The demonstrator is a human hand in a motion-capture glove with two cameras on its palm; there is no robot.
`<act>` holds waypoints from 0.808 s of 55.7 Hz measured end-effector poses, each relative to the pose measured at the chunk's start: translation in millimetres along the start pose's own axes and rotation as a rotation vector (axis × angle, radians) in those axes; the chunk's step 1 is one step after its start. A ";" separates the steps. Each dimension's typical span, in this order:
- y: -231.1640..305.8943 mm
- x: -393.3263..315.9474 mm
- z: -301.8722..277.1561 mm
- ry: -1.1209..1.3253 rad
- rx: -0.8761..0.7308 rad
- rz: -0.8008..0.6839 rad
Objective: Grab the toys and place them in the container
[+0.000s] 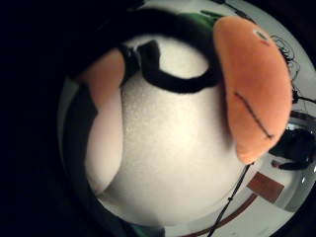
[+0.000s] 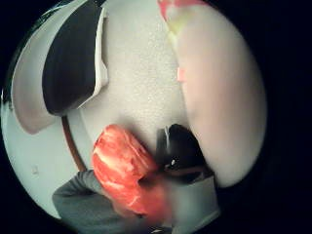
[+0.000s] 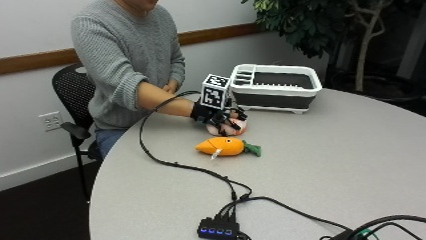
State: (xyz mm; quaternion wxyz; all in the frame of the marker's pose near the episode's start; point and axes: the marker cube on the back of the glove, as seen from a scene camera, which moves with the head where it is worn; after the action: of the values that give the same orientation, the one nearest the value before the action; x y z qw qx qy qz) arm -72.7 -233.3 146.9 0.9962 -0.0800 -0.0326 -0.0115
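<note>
My gloved right hand (image 3: 212,114) is low on the round table (image 3: 319,165), its fingers curled over a small red and white toy (image 3: 231,130). The thumb side palm view shows that toy (image 2: 122,165) lying on the tabletop just beside the palm. An orange carrot plush (image 3: 223,146) with green leaves lies on the table a little nearer the front edge. It looms close in the little finger side palm view (image 1: 256,89). The container (image 3: 273,99), a white-rimmed black bin, stands behind the hand and shows past the toy (image 2: 68,63).
A black cable (image 3: 173,162) trails from the hand across the table to a small hub (image 3: 216,231) at the front edge. A potted plant (image 3: 313,25) stands behind the container. The person sits in a black chair (image 3: 70,95) by the wall.
</note>
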 end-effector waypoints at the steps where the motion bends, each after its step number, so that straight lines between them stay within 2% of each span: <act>1: -0.3 -0.9 -0.2 0.009 0.009 -0.001; 11: -8.9 0.7 -8.9 -0.005 0.194 -0.002; 15: -12.9 1.7 -21.5 -0.060 0.222 0.004; 31: 11.7 -4.1 -180.9 -0.134 0.450 -0.074; 40: 16.4 -17.7 -217.0 0.002 0.471 -0.201; 45: 8.7 -61.4 -225.4 -0.164 0.434 -0.180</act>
State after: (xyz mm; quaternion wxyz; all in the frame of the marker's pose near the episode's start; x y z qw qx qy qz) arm -119.5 -259.8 -80.7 0.9790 0.1385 -0.1222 -0.0865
